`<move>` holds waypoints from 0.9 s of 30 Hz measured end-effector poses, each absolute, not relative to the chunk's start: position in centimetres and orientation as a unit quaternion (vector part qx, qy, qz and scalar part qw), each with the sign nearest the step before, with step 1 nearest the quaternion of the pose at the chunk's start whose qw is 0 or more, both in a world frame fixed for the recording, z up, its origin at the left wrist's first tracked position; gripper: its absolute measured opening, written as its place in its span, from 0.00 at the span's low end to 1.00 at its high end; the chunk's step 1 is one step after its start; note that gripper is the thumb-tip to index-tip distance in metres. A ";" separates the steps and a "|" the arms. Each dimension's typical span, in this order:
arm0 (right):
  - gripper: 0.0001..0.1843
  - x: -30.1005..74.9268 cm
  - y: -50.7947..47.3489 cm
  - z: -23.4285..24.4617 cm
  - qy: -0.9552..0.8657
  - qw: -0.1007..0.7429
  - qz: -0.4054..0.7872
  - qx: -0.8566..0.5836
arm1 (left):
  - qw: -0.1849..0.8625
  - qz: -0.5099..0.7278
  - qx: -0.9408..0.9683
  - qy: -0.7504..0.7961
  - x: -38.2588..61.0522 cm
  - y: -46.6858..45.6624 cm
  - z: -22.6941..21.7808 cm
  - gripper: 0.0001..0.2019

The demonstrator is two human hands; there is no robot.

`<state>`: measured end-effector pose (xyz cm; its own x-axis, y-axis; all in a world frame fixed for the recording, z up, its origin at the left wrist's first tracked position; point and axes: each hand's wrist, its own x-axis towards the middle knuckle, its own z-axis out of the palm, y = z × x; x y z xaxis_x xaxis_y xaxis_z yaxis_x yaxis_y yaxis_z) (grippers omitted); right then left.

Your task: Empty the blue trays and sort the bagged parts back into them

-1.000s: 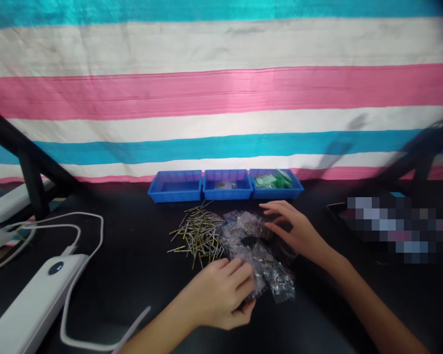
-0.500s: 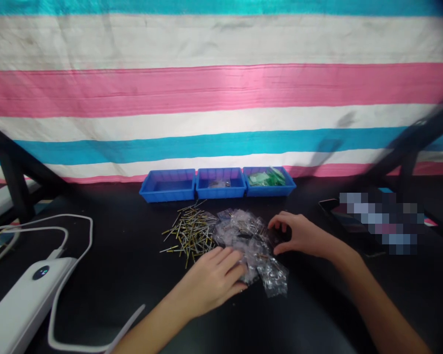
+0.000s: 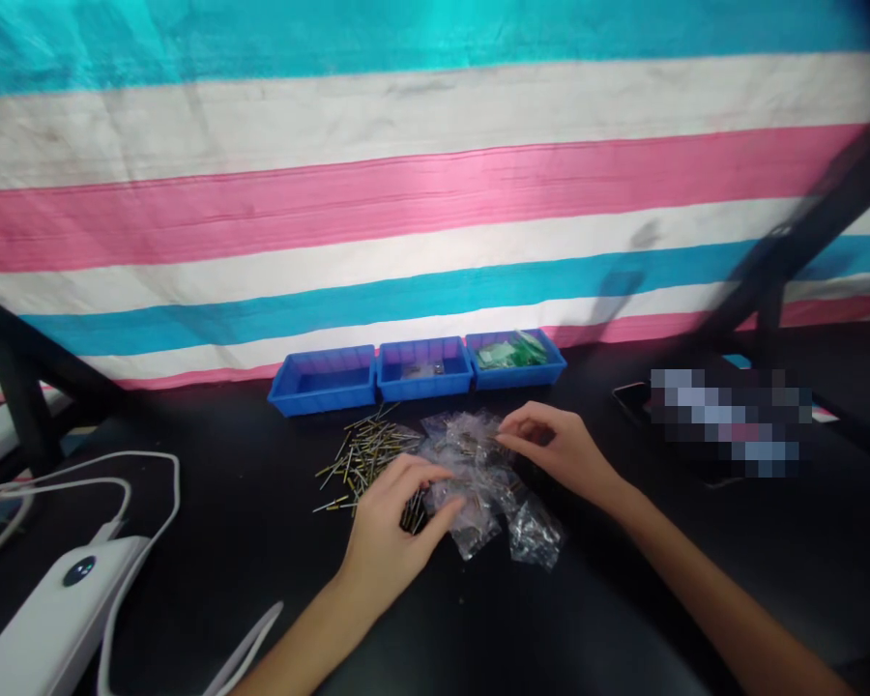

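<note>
A heap of small clear plastic bags (image 3: 478, 474) lies on the black table, beside a scatter of thin gold and silver pins (image 3: 362, 454). My left hand (image 3: 395, 527) rests at the heap's left edge, fingers curled around a bag and some pins. My right hand (image 3: 558, 449) sits at the heap's right side, thumb and fingers pinched on the top of a clear bag. Behind the heap stand three blue trays: the left tray (image 3: 323, 382) looks bare, the middle tray (image 3: 424, 369) holds a few small parts, the right tray (image 3: 514, 360) holds green pieces.
A white power bank (image 3: 50, 619) with white cables (image 3: 137, 483) lies at the left front. A dark phone (image 3: 630, 398) and a blurred patch are at the right. Black frame bars (image 3: 768, 271) slope on both sides. A striped cloth (image 3: 406, 193) hangs behind.
My left hand moved from the heap's front up to its left edge and curled. My right hand lifted and pinched a bag. The camera tilted slightly.
</note>
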<state>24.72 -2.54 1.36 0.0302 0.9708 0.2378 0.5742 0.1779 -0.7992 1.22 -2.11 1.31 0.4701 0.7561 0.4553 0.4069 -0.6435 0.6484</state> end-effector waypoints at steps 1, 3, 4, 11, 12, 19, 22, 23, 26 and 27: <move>0.08 24.2 -2.7 1.5 -0.631 0.430 0.267 -0.588 | 0.260 0.381 0.804 0.375 1.3 -2.1 1.4 0.08; 0.10 23.2 -3.0 1.7 -0.590 0.466 0.338 -0.566 | 0.312 0.386 0.764 0.411 1.5 -2.1 1.4 0.11; 0.10 22.8 -3.1 1.7 -0.574 0.475 0.380 -0.547 | 0.336 0.387 0.747 0.423 1.6 -2.2 1.3 0.13; 0.09 20.5 -4.4 1.2 -0.569 0.454 0.505 -0.464 | 0.390 0.406 0.729 0.390 1.8 -2.4 0.6 0.06; 0.09 20.2 -4.5 1.2 -0.583 0.445 0.498 -0.463 | 0.383 0.416 0.731 0.382 1.7 -2.4 0.6 0.05; 0.06 19.6 -5.0 1.3 -0.643 0.446 0.412 -0.467 | 0.327 0.450 0.749 0.359 1.5 -2.5 1.3 0.02; 0.03 19.9 -5.0 1.2 -0.669 0.461 0.372 -0.449 | 0.325 0.445 0.755 0.354 1.6 -2.8 1.1 0.03; 0.04 20.0 -5.0 1.1 -0.677 0.464 0.360 -0.443 | 0.326 0.442 0.756 0.356 1.7 -2.9 0.9 0.03; 0.08 20.2 -5.1 1.0 -0.697 0.467 0.332 -0.431 | 0.334 0.435 0.755 0.361 2.0 -3.3 0.3 0.04; 0.08 20.2 -5.1 0.9 -0.701 0.467 0.326 -0.430 | 0.338 0.436 0.752 0.361 2.1 -3.4 0.1 0.04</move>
<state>20.16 -5.10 0.94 -0.1941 0.9069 0.3740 0.2991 0.4178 -0.8579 2.07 -3.36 0.13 0.3590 0.8375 0.4121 0.2485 -0.5113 0.8227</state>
